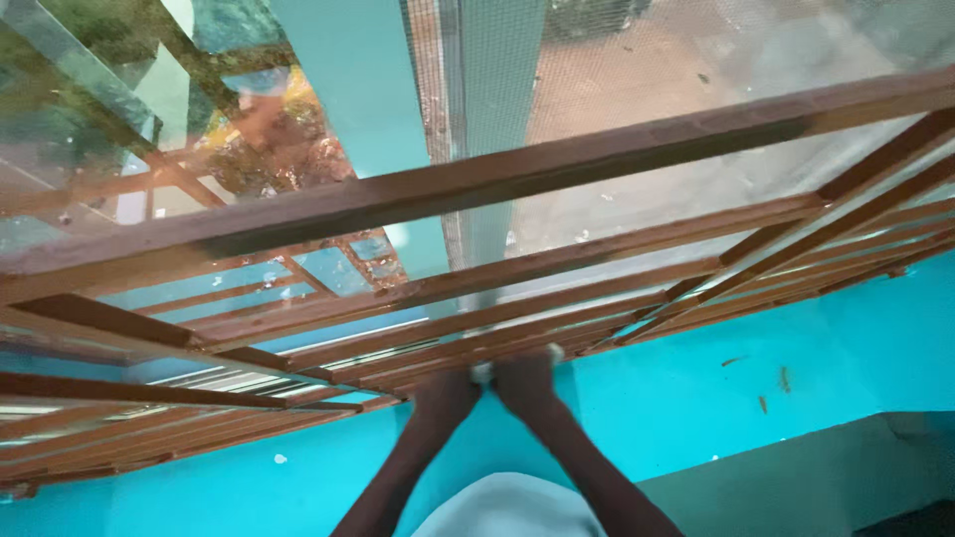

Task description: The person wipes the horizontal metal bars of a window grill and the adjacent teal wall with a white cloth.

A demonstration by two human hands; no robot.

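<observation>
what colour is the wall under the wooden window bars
Bright turquoise wall, below the brown wooden bars; seen best in the head view.

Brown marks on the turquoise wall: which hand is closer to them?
Right. The right hand is up at the lowest wooden slats, to the left of the brown marks; the left hand is beside it, further left.

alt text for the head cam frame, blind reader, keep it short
Seen from below, two bare forearms reach up together, left hand and right hand meeting at the lower edge of a brown wooden window grille; the fingers are hidden behind the bars. Glass panes and wire mesh sit behind the grille, above a turquoise wall.
</observation>
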